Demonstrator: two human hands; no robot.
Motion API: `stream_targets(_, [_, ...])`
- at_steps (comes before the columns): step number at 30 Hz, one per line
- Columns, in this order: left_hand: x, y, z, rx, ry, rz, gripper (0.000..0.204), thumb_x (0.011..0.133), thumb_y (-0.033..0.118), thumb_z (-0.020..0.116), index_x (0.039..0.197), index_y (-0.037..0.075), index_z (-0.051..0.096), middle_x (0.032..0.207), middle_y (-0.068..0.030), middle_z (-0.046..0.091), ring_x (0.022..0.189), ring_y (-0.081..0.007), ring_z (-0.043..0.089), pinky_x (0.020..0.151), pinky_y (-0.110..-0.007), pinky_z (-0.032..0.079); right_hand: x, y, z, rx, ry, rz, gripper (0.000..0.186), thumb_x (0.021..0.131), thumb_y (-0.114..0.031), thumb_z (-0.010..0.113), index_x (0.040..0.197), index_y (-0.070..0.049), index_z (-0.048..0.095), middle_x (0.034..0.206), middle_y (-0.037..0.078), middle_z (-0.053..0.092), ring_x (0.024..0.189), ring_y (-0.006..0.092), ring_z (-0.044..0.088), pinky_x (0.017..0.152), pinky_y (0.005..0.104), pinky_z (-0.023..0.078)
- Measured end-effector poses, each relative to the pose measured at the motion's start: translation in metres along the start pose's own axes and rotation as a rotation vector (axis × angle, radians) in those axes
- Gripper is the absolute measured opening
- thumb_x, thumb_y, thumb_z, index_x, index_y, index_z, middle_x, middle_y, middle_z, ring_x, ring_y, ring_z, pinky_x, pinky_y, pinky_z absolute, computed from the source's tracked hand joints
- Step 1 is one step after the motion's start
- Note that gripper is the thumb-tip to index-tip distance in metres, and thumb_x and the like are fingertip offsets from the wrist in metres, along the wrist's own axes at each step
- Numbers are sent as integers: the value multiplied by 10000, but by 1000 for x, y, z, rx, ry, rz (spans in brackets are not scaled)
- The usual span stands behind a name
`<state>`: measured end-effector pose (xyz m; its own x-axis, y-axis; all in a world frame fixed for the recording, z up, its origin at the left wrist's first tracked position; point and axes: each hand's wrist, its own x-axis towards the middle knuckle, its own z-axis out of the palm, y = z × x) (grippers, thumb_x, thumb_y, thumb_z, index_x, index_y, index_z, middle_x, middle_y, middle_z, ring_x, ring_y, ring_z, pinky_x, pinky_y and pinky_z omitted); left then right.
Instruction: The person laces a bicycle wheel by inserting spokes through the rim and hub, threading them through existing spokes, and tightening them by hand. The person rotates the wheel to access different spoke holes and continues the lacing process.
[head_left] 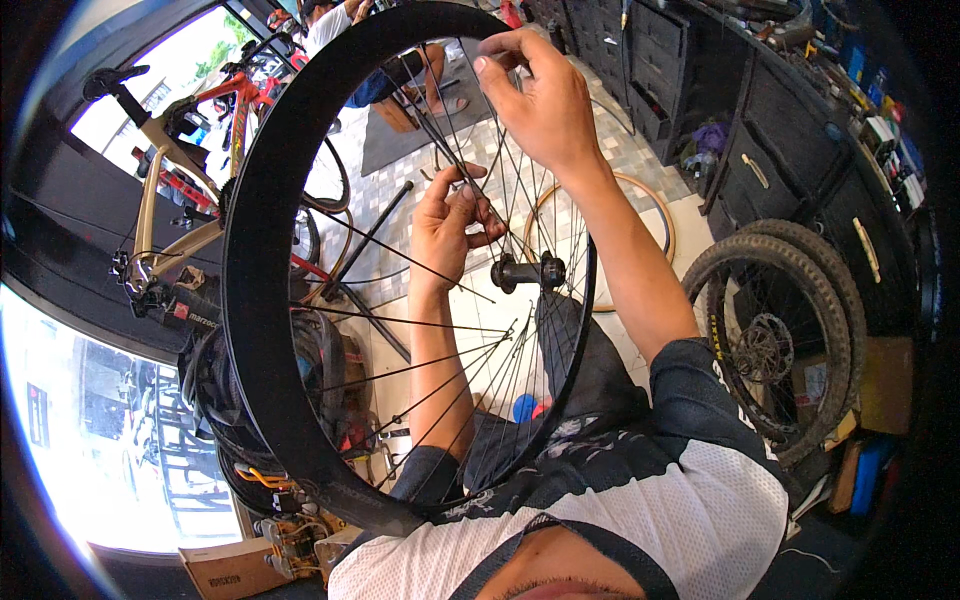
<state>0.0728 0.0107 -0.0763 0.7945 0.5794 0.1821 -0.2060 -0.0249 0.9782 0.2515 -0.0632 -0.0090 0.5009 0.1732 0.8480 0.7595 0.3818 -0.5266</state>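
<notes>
A bicycle wheel with a deep black rim [262, 250] stands upright before me, tilted. Its black hub [527, 272] sits inside among thin black spokes [395, 327]. Several lower spokes converge at a point below the hub, apart from its flange. My left hand [447, 225] reaches up through the wheel, its thumb and fingers pinched round a spoke above the hub. Higher up, my right hand [543, 100] is at the rim's far inner side, with thumb and forefinger tips close together. What lies between those tips is too small to make out.
Two knobby-tyred wheels [775, 330] lean at right beside black drawer cabinets [790, 160]. A tan bicycle frame [160, 200] stands at left. Another person [400, 75] sits at the back on a dark mat. A tan-edged hoop [655, 215] lies on the tiled floor. Cardboard [230, 570] is at lower left.
</notes>
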Motion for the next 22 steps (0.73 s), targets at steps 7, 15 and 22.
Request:
stream_targets(7, [2, 3, 0, 98, -24, -24, 247, 1105, 174, 541, 1308, 59, 618, 805, 21, 535, 745, -79, 569, 774, -355, 635, 15, -10, 17, 69, -164, 115, 315, 924, -356, 754, 1017, -58, 794, 932, 151, 787, 834, 306, 773, 778, 398, 588])
stream_targets(15, [2, 9, -6, 169, -72, -24, 263, 1106, 214, 559, 1267, 33, 662, 810, 2, 584, 769, -114, 639, 774, -320, 616, 15, 1, 16, 143, -289, 193, 261, 966, -290, 767, 1094, -64, 768, 887, 79, 783, 808, 161, 749, 736, 325, 567])
stream_targets(22, [-1, -3, -17, 108, -152, -2, 310, 1094, 229, 598, 1250, -25, 683, 972, -98, 748, 930, -177, 734, 878, -342, 616, 8, 3, -22, 532, -221, 167, 241, 972, -273, 771, 1118, -83, 742, 826, 49, 761, 720, 171, 723, 690, 341, 580])
